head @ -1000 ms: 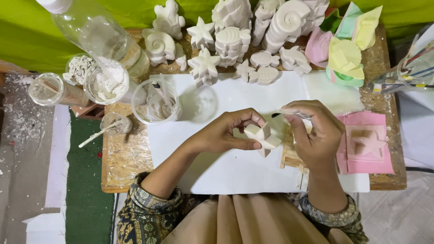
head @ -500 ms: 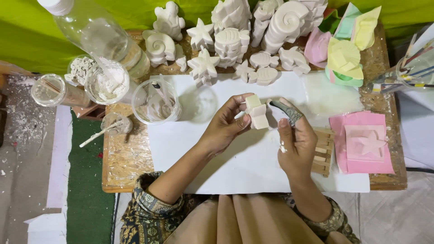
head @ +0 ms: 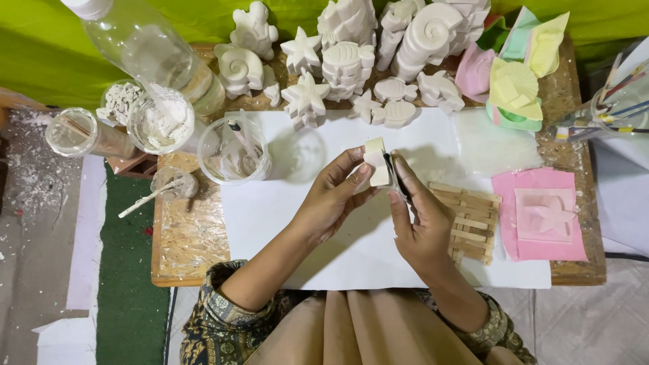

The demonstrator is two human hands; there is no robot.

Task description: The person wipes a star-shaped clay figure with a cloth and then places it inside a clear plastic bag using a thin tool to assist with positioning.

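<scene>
My left hand (head: 334, 199) holds a small white plaster piece (head: 376, 161) upright above the white sheet (head: 284, 223) on the low wooden table (head: 186, 236). My right hand (head: 422, 220) grips a thin dark-bladed tool (head: 395, 177) whose edge rests against the right side of the plaster piece. A small slatted wooden rack (head: 473, 220) lies just right of my right hand.
White plaster starfish, shells and fish (head: 338, 61) crowd the back of the table. Clear cups with white mix (head: 233, 152), a plastic bottle (head: 145, 47), coloured moulds (head: 514, 81), a pink star mould (head: 547, 216) and a jar of brushes (head: 615, 111) stand around.
Both hands were together on the piece over the wooden rack; they lifted toward the middle of the sheet, and now the tool in my right hand meets the piece's side.
</scene>
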